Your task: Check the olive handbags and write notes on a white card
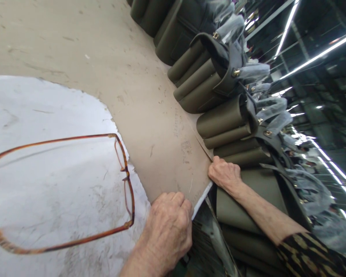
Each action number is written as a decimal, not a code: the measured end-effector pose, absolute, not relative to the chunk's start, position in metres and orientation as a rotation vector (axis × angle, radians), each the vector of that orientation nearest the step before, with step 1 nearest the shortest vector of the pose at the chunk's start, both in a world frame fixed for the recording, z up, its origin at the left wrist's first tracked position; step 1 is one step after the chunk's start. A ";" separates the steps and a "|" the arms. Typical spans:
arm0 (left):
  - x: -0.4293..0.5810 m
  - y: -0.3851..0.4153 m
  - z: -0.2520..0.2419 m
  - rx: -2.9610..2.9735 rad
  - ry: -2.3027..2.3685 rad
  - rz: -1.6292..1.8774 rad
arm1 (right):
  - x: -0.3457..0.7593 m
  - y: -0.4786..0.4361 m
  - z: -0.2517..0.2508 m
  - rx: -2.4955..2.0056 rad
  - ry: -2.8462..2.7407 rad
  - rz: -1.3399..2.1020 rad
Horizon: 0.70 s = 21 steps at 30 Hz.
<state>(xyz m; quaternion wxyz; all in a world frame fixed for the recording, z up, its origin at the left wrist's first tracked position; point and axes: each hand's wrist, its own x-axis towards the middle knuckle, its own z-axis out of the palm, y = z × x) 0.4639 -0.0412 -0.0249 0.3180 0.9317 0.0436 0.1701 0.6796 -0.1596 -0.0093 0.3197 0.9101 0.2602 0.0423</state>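
The view is strongly tilted. My right hand (pixel 225 173) is closed at the edge of a tan cardboard sheet (pixel 150 150) that covers the table, where a thin edge lifts slightly. My left hand (pixel 168 227) is curled into a fist near the sheet's near corner; its fingertips are hidden, as is anything in them. Beside it lies a white, ragged-edged paper (pixel 60 184) with smudges. A pair of brown tortoiseshell glasses (pixel 128 184) rests on that paper, its arms unfolded. Close to my right hand stands an olive-green bag (pixel 248 192).
A row of similar olive bags (pixel 210 82) lines the table's edge, their handles wrapped in clear plastic (pixel 253 72). Faint handwriting (pixel 186 152) marks the cardboard. Beyond the bags are bright ceiling tube lights (pixel 320 55) in a dark hall.
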 end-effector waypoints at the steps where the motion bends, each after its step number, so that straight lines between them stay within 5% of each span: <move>1: 0.464 -0.041 -0.024 2.451 0.111 0.442 | 0.680 -0.161 -0.009 2.373 0.714 0.105; 21: 0.467 -0.040 -0.023 2.514 0.089 0.326 | 0.690 -0.158 0.025 2.296 0.730 0.057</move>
